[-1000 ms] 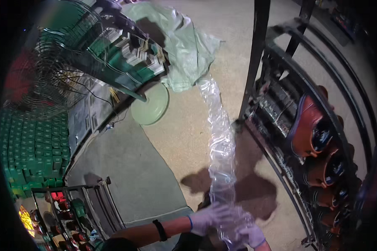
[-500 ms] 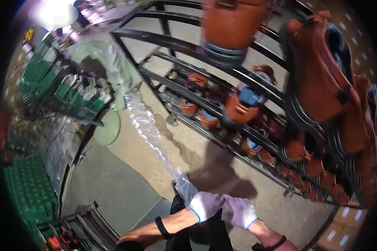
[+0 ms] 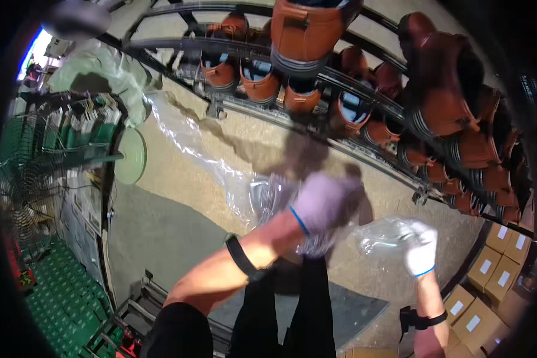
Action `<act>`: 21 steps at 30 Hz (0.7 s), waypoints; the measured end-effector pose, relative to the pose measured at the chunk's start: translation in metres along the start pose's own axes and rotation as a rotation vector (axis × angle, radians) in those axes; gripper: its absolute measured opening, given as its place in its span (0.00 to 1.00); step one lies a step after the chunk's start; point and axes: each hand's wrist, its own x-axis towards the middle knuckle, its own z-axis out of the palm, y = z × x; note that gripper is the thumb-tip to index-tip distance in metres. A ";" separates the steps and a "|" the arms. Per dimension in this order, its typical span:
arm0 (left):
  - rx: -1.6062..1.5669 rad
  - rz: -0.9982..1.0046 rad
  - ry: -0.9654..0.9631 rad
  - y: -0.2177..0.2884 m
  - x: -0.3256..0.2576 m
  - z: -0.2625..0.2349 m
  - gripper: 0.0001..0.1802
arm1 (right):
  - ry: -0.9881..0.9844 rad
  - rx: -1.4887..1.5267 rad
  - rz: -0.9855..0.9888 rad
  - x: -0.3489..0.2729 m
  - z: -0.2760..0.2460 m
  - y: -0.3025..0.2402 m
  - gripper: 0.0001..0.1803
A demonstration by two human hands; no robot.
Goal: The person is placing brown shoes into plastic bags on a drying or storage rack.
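Observation:
A long strip of clear plastic film (image 3: 188, 136) runs across the floor from the upper left up to my hands. My left hand (image 3: 325, 203), in a white knit glove with a blue cuff edge, is closed on the film in front of my legs; motion blurs its fingers. Crumpled film bulges out to the left of it and hangs below. Farther right, my right hand (image 3: 422, 247), gloved alike, grips another stretch of clear film that reaches toward the left hand. Whether the film is one piece between the hands, I cannot tell.
A black metal rack (image 3: 376, 98) with several brown shoes (image 3: 307, 33) stands ahead and to the right. Cardboard boxes (image 3: 483, 322) are stacked at lower right. On the left are a fan (image 3: 27, 173), green crates (image 3: 65, 292), a round pale-green disc (image 3: 131, 156) and a pale plastic heap (image 3: 95, 68).
My hands were together low in the middle and are now apart: the left is higher and farther forward, the right has swung out to the right with film. The view has shifted.

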 end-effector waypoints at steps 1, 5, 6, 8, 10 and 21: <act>0.228 -0.063 0.113 -0.030 0.008 -0.011 0.10 | 0.105 0.096 0.261 0.000 -0.012 0.012 0.09; -0.118 -0.126 0.388 -0.068 0.018 -0.041 0.12 | 0.453 0.664 0.348 -0.021 -0.072 0.061 0.14; -0.016 -0.166 0.257 -0.052 0.033 -0.033 0.12 | 0.417 0.597 0.327 -0.028 -0.088 0.082 0.25; 0.117 -0.275 -0.008 -0.032 0.066 -0.026 0.17 | 0.388 0.731 0.256 0.003 -0.041 0.046 0.31; 0.134 -0.239 0.186 -0.060 0.083 -0.001 0.20 | 0.385 0.755 0.132 0.052 0.004 0.001 0.30; 0.136 -0.108 0.287 -0.057 0.107 0.007 0.12 | 0.502 0.787 -0.021 0.122 0.082 -0.115 0.14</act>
